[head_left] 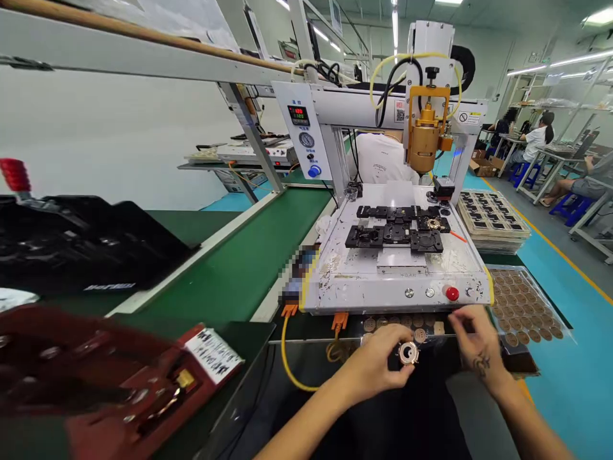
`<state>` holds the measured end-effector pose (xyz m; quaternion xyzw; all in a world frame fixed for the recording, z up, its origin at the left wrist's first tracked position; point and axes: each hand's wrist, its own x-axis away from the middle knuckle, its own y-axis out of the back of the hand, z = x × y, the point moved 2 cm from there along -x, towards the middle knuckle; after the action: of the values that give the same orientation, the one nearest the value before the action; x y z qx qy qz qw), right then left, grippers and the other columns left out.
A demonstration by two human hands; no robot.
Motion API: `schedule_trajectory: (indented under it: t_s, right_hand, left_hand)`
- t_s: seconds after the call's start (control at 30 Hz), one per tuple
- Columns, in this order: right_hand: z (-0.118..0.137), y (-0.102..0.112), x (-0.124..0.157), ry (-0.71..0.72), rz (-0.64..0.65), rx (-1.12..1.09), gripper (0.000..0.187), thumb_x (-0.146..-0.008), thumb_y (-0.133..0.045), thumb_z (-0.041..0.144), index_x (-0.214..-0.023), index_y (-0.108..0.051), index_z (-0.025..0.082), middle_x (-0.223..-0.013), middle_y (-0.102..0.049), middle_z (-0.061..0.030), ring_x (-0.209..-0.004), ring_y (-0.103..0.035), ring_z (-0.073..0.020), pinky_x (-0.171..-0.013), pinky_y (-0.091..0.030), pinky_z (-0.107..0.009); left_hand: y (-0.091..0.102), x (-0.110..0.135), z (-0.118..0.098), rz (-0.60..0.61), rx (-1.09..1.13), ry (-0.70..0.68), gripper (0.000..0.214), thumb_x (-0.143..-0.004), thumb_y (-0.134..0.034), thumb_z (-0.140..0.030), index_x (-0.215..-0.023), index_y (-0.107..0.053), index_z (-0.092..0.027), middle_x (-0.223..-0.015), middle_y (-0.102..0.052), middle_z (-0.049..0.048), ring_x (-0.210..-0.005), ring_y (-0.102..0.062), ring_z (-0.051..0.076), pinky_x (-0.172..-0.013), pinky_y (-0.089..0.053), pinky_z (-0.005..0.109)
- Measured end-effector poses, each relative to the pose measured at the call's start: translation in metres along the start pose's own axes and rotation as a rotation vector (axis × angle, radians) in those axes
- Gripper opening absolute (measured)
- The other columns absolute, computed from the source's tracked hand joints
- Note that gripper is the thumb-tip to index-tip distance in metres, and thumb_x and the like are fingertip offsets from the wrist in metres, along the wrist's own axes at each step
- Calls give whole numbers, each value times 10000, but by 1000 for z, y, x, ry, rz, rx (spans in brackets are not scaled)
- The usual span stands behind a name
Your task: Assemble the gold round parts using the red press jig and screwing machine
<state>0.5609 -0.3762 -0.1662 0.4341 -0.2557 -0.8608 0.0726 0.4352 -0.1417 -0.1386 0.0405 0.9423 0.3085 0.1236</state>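
Note:
Between the thumb and fingers of my left hand (376, 361) is a round, rose-gold watch case (408, 353), its open ring turned up toward me. My right hand (479, 342) is just in front of the machine's lower right corner, thumb and forefinger brought together. Whatever they may pinch is too small to make out. Just left of those fingertips lies a small beige piece (438, 327), and beside it a row of round brown discs (420, 335) runs along the machine's front edge.
A white dispensing machine (354, 294) stands ahead, with black fixtures (397, 233) on its bed below a gold dispensing head (424, 144). Right of it are a tray of brown discs (520, 303) and stacked trays (493, 214). A green conveyor (230, 262) and red clamp fixture (143, 396) are left.

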Motion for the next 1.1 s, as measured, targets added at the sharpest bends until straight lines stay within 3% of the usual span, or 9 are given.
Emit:
schedule_trajectory:
  t_s: [0.1, 0.2, 0.43, 0.63, 0.87, 1.0, 1.1]
  right_hand:
    - [13, -33, 17, 99, 250, -87, 146, -1084, -536, 233, -1064, -678, 260, -934, -712, -35, -860, -697, -209, -777, -604, -325]
    - [10, -52, 28, 115, 344, -86, 156, -1081, -535, 230, -1132, -682, 240, -963, -712, -68, -891, -706, -240, -794, -633, -366]
    - [4, -54, 40, 115, 444, -26, 260, -1051, -581, 183, -1290, -677, 219, -1090, -683, -133, -1002, -669, -307, -874, -637, -476]
    - [-9, -59, 53, 202, 376, -78, 282, -1046, -567, 113, -1283, -700, 191, -1110, -740, -152, -1059, -693, -309, -947, -608, -519]
    - [-3, -36, 79, 212, 305, -137, 288, -1008, -583, 87, -1179, -750, 247, -963, -780, -102, -809, -725, -255, -732, -631, -423]
    - [9, -12, 75, 58, 234, -118, 207, -1014, -607, 118, -1133, -710, 251, -1005, -745, -107, -913, -729, -266, -807, -629, -430]
    - [16, 8, 58, -121, 182, -121, 111, -1063, -555, 188, -1085, -652, 238, -1072, -733, -124, -976, -736, -259, -833, -629, -402]
  left_hand:
    - [-22, -11, 24, 84, 12, -15, 392, -738, -794, -133, -1105, -692, -229, -1364, -727, 113, -1367, -611, 336, -1196, -435, 473]
    - [-30, -15, 36, 125, 20, -13, 412, -743, -800, -134, -1134, -708, -227, -1461, -685, 118, -1438, -565, 332, -1246, -389, 488]
    - [-30, -13, 44, 146, 46, 0, 404, -766, -789, -141, -1155, -715, -222, -1567, -608, 124, -1523, -485, 316, -1313, -306, 498]
    - [-27, -16, 44, 212, 34, -8, 374, -786, -787, -150, -1146, -713, -214, -1598, -576, 136, -1555, -441, 320, -1318, -291, 492]
    - [-23, -15, 42, 205, 124, 63, 393, -761, -806, -149, -1137, -724, -231, -1590, -589, 119, -1553, -437, 343, -1310, -280, 521]
    - [-27, -16, 37, 170, 135, 107, 363, -751, -802, -140, -1098, -732, -223, -1572, -607, 125, -1550, -437, 356, -1297, -294, 517]
    - [-28, -18, 26, 78, 148, 146, 286, -773, -778, -166, -1052, -727, -206, -1343, -753, 126, -1328, -646, 348, -1133, -483, 461]
